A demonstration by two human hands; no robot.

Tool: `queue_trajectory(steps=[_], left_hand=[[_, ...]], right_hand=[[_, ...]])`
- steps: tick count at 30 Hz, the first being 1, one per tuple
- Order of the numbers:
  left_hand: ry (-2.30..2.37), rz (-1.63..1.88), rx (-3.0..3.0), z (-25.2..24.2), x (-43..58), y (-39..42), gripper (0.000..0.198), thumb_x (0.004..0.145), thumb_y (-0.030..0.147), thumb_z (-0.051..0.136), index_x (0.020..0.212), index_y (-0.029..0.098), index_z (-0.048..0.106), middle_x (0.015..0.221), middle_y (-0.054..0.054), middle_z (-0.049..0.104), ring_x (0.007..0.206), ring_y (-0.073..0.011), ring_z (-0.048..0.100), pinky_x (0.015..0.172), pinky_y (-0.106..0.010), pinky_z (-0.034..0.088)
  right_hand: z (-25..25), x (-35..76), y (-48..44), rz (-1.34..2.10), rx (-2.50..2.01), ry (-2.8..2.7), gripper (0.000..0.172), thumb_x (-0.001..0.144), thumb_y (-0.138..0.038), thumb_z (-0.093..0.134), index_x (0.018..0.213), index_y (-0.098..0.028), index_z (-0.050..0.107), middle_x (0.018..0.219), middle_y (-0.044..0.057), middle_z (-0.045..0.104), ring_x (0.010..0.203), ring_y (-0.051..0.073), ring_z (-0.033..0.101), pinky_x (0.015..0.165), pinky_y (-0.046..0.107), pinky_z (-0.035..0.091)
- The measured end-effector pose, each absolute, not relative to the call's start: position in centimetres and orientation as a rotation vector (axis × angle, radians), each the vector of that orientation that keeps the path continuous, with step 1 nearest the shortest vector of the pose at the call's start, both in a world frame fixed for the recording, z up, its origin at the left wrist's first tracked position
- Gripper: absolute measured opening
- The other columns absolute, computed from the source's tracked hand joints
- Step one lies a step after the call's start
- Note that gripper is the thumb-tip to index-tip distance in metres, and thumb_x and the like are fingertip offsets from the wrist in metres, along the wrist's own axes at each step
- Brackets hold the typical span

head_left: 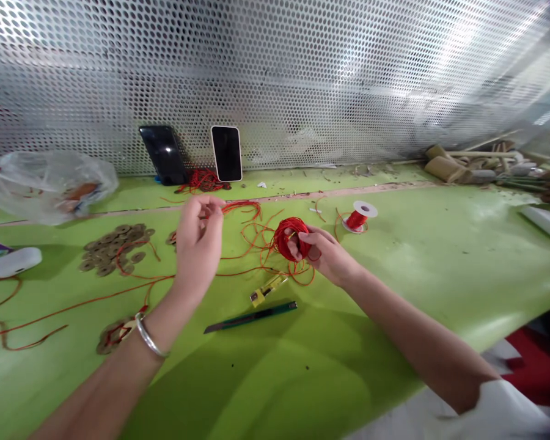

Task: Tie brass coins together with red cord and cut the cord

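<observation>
My right hand (326,252) is closed round a coil of red cord (289,239), holding it just over the green table. To the left, my left hand (199,238) is raised with its fingers curled together. Its fingertips are at the end of a bundle of red cord strands (245,206); whether they pinch it is hard to make out. Loose red cord trails between the hands and across the table. Below the coil lie a yellow lighter (266,291) and a green utility knife (252,316). Coins tied with red cord (112,336) lie partly behind my left forearm.
Left of my hand is a pile of holed coins (114,247). A spool of red thread (358,219) stands at the right. Two phones (228,154) lean on the perforated metal panel (302,79). A plastic bag (50,183) sits far left, and brown rolls (444,166) lie far right.
</observation>
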State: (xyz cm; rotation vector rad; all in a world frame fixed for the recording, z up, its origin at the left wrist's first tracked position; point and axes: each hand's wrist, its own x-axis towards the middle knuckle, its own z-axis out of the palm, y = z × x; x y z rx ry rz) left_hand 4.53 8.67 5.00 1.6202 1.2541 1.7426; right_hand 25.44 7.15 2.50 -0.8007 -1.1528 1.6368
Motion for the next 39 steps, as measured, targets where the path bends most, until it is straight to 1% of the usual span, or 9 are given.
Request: queue_trajectory(steps=[4,7,13,17,24,28,30,35,39], left_hand=[[1.225,1.463,1.944,5.4,5.8,7.2,0.013,0.082,0.011,0.054,0.084,0.023,0.059,0.083,-0.001,0.059,0.078,-0.0175,0.054,0.072,-0.03,0.043],[1.227,1.394,2.084,5.3,6.8,6.1,0.011,0.084,0.013,0.052,0.087,0.022,0.056,0.083,-0.001,0.059,0.078,-0.0174,0.055,0.075,-0.032,0.043],[1.181,1.262,2.302,3.7,8.3,4.7,0.014,0.083,0.025,0.062,0.094,0.021,0.055,0.09,-0.003,0.061,0.087,-0.0196,0.056,0.079,-0.035,0.045],[1.154,1.148,2.274,3.0,9.1,4.2,0.002,0.085,0.018,0.057,0.086,0.02,0.057,0.091,-0.004,0.062,0.09,-0.0208,0.057,0.079,-0.036,0.046],[0.939,1.241,2.105,4.9,9.2,2.7,0.008,0.086,0.016,0.052,0.081,0.022,0.054,0.099,-0.006,0.062,0.1,-0.021,0.058,0.087,-0.037,0.046],[0.764,1.264,2.184,5.9,9.1,1.8,0.011,0.082,0.012,0.052,0.08,0.022,0.053,0.088,-0.005,0.065,0.101,-0.0223,0.059,0.092,-0.04,0.045],[0.694,1.193,2.227,6.3,9.2,1.3,0.012,0.082,0.011,0.051,0.081,0.022,0.053,0.079,-0.002,0.064,0.089,-0.0199,0.062,0.087,-0.038,0.047],[0.595,0.871,2.269,7.0,10.0,-0.9,0.018,0.081,0.012,0.049,0.092,0.024,0.056,0.07,0.003,0.066,0.059,-0.0127,0.06,0.059,-0.027,0.048],[0.506,0.502,2.244,6.7,9.5,-4.0,0.023,0.085,0.023,0.055,0.102,0.038,0.06,0.083,0.007,0.069,0.064,-0.0119,0.064,0.055,-0.024,0.05]], right_hand=[[2.7,25.2,7.1,1.692,-0.781,-1.137,0.029,0.08,-0.042,0.051,0.088,-0.017,0.065,0.076,0.005,0.066,0.069,0.017,0.057,0.07,0.031,0.045],[2.8,24.9,7.2,1.712,-0.727,-1.106,0.042,0.081,-0.054,0.047,0.094,-0.019,0.066,0.085,0.008,0.069,0.088,0.023,0.062,0.082,0.037,0.046],[2.9,24.6,6.7,1.714,-0.604,-1.131,0.056,0.085,-0.066,0.037,0.106,-0.023,0.066,0.116,0.008,0.065,0.112,0.023,0.055,0.098,0.038,0.039],[3.3,24.5,6.3,1.712,-0.653,-1.149,0.059,0.081,-0.07,0.039,0.107,-0.024,0.064,0.118,0.008,0.064,0.117,0.024,0.052,0.097,0.039,0.04],[3.2,25.0,7.0,1.674,-0.715,-1.092,0.06,0.081,-0.071,0.036,0.11,-0.025,0.063,0.117,0.009,0.065,0.116,0.025,0.053,0.093,0.04,0.042],[2.9,25.4,7.7,1.63,-0.733,-1.048,0.059,0.081,-0.071,0.035,0.107,-0.025,0.063,0.119,0.008,0.064,0.114,0.025,0.055,0.092,0.041,0.043],[2.7,25.6,8.0,1.623,-0.724,-1.033,0.057,0.082,-0.069,0.036,0.106,-0.025,0.062,0.121,0.008,0.063,0.115,0.024,0.055,0.093,0.041,0.043],[2.5,26.2,8.6,1.61,-0.713,-1.003,0.058,0.083,-0.068,0.036,0.109,-0.023,0.061,0.121,0.009,0.063,0.116,0.024,0.054,0.092,0.04,0.043],[2.0,26.8,9.4,1.582,-0.776,-0.986,0.06,0.082,-0.07,0.034,0.11,-0.023,0.06,0.116,0.01,0.066,0.114,0.025,0.056,0.09,0.041,0.043]])
